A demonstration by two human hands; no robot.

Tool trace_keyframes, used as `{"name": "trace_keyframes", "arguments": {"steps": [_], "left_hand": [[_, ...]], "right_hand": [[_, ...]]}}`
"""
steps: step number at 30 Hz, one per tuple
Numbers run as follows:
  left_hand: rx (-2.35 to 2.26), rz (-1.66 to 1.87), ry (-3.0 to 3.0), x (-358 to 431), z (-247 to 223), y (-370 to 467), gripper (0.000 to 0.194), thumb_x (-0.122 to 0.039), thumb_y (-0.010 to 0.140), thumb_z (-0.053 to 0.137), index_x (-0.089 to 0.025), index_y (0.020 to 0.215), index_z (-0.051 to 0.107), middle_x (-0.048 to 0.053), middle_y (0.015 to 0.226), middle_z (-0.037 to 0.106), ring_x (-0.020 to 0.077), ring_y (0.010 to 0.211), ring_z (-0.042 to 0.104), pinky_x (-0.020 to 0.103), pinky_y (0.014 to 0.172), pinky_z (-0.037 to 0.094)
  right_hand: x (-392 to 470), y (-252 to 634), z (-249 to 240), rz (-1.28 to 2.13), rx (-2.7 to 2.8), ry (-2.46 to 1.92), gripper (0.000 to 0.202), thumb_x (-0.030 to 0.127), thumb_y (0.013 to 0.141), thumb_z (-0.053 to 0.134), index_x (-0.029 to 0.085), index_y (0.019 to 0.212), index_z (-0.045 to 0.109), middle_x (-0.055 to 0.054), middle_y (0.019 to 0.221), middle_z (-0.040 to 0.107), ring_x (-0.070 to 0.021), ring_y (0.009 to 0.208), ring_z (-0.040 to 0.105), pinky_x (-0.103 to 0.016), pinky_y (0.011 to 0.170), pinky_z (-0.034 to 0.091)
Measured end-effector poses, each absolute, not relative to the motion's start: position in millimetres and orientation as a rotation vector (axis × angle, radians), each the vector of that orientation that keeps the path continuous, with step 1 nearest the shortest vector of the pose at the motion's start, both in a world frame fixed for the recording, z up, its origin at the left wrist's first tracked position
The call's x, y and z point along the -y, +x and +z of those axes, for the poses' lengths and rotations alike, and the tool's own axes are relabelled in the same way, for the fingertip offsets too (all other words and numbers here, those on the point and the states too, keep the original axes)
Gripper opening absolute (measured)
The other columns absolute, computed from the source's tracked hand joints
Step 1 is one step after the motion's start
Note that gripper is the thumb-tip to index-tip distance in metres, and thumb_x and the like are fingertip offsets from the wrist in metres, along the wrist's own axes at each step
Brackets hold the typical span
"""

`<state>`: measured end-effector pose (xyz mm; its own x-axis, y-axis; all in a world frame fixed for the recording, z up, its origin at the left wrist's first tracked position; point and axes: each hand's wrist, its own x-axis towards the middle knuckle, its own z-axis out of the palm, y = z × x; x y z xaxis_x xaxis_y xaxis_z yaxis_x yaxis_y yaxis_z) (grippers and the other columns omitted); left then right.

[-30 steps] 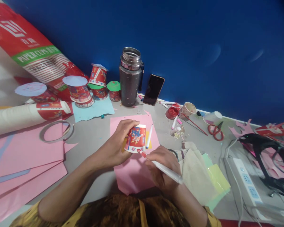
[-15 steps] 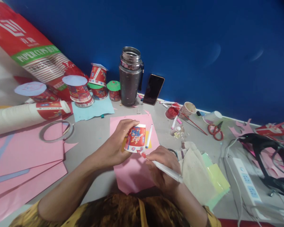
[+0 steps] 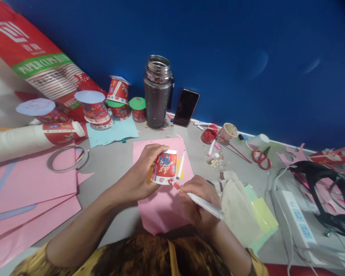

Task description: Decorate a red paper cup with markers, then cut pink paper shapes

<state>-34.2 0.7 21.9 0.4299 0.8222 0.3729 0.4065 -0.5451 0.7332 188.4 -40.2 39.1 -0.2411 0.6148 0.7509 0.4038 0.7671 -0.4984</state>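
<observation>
A red patterned paper cup [image 3: 165, 166] with a white rim is held on its side by my left hand [image 3: 143, 172], fingers and thumb around it. My right hand [image 3: 201, 201] grips a white marker [image 3: 206, 206] whose red tip end points at the rim of the cup, at its lower right. Under both hands lies a pink paper sheet [image 3: 163, 218]. A thin white pen with a blue end [image 3: 181, 165] rests on that sheet just right of the cup, over a small yellow piece.
Behind stand a dark steel flask [image 3: 156, 99] and a propped phone [image 3: 186, 107]. Decorated cups [image 3: 93, 107] and a tape ring [image 3: 52, 161] are at the left. Red scissors [image 3: 261, 158], a cloth [image 3: 237, 211] and a power strip [image 3: 299, 218] lie at the right.
My right hand and the marker have shifted slightly right, and the marker's tip has moved a little up and right along the cup's rim. My left hand holds the cup almost unchanged.
</observation>
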Motion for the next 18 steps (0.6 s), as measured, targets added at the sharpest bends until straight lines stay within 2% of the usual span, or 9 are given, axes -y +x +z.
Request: {"name": "trace_keyframes", "arguments": {"steps": [18], "left_hand": [[-1.017, 0.993, 2.151, -0.9, 18.7, -33.5, 0.084, -0.013, 0.09, 0.07, -0.035, 0.161, 0.032, 0.013, 0.151, 0.045, 0.0354, 0.149, 0.046, 0.059, 0.124, 0.047]], "right_hand": [[41.6, 188.2, 38.6, 0.303, 1.896, -0.769, 0.011, 0.022, 0.109, 0.058, 0.02, 0.105, 0.068, -0.005, 0.08, 0.079, -0.0175, 0.066, 0.074, -0.031, 0.063, 0.06]]}}
